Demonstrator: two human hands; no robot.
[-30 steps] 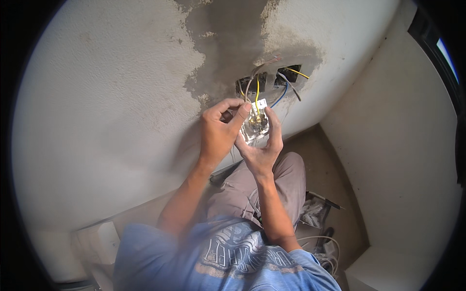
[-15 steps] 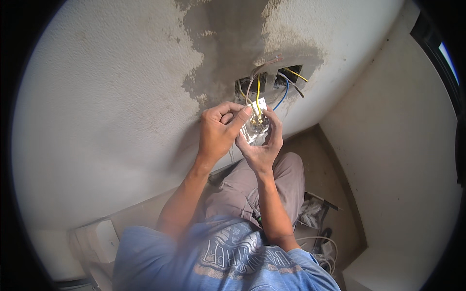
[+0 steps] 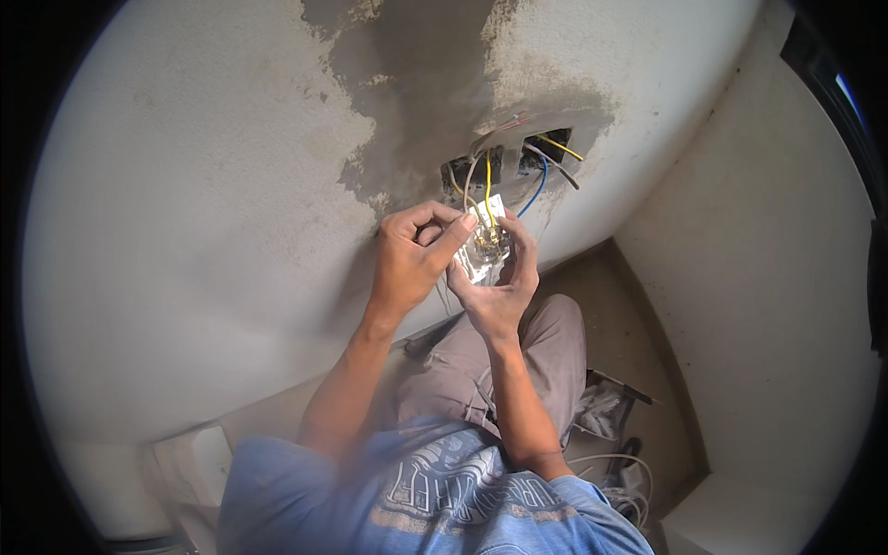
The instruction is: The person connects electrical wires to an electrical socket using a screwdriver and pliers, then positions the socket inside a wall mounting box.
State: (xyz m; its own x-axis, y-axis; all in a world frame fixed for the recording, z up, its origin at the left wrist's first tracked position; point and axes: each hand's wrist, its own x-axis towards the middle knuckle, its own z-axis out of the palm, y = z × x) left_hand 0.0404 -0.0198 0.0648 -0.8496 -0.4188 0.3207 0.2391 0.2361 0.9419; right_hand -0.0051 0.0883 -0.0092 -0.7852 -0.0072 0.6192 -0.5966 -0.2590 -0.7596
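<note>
My right hand (image 3: 504, 296) grips a white electrical socket (image 3: 485, 264) between thumb and fingers, its back with metal terminals turned up toward me. A yellow wire (image 3: 488, 180) runs from the wall down to the terminals. At the socket's upper left edge, my left hand (image 3: 404, 264) is closed in a pinch, thumb against forefinger, on a brownish wire (image 3: 469, 182). The wire's end is hidden by the fingertips. Both wires come out of the left wall box (image 3: 457, 173), just above my hands.
Beside it, the right wall box (image 3: 531, 161) has a blue wire (image 3: 544, 176), a grey wire (image 3: 559, 170) and another yellow wire (image 3: 562, 147) sticking out. Grey plaster (image 3: 407, 92) surrounds the boxes. A clear plastic bag (image 3: 601, 412) and a white cable (image 3: 646, 472) lie on the floor at right.
My view has shifted slightly. The socket is tilted a little differently in my right hand, and both hands keep their grip.
</note>
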